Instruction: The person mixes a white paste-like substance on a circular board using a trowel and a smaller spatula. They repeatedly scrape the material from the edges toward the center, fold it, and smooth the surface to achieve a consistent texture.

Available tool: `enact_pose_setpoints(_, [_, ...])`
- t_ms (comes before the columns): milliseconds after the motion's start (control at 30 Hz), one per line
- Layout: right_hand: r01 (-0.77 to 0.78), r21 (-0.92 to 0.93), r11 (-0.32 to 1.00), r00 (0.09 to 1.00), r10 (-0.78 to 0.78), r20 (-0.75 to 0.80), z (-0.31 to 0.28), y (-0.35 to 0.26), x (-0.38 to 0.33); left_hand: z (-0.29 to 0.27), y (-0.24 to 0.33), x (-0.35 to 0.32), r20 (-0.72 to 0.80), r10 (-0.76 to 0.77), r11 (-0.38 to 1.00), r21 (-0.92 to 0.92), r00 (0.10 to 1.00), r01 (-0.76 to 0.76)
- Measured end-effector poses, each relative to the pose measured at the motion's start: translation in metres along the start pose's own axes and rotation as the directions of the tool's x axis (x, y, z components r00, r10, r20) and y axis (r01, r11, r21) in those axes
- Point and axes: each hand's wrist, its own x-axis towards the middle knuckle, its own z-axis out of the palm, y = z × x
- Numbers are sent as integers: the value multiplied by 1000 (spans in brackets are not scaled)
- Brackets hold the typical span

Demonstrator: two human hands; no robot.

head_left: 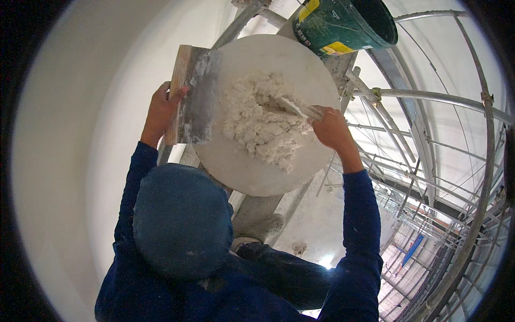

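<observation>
Looking down from the head camera: a blue-capped head and blue sleeves fill the near field at 6 o'clock, with a grey shoe just beyond on a plank.

Left hand, at about 10 o'clock from frame centre: fingers closed around the edge of a wooden-backed plastering float. The float's grey face is smeared with white material. It stands tilted on edge, its right side touching the left rim of the round white board.

Right hand, at about 2 o'clock from centre: closed around the handle of a small trowel. The trowel blade is pushed into the plaster heap from the right; the blade tip is buried, so its extent cannot be told.

The plaster heap is white and lumpy, and sits on the upper-middle part of the round white board, between the two hands. Bare board shows around it, widest toward 6 o'clock.

Beyond the board at 12 to 1 o'clock: a green bucket with yellow labels, tilted in view, just beside the board's far rim.

Farther, from 2 to 5 o'clock: metal scaffold tubes curve across, with more framing well below. At 9 o'clock a plain white wall stands near the left arm.
</observation>
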Motion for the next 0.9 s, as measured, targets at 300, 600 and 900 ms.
enact_pose_setpoints(300, [-42, 142, 989, 991, 23, 133, -66, -15, -63, 3, -5, 8, 26, -80, 991, -103, 996, 82])
enact_pose_setpoints(600, [-96, -75, 993, 994, 100, 45, 22, -32, -9, 15, 2, 10, 30, 47, 997, 56, 998, -48])
enact_pose_setpoints(900, [-317, 58, 947, 948, 318, -22, 37, 9, 10, 16, 18, 2, 14, -1, 999, 33, 1000, 0])
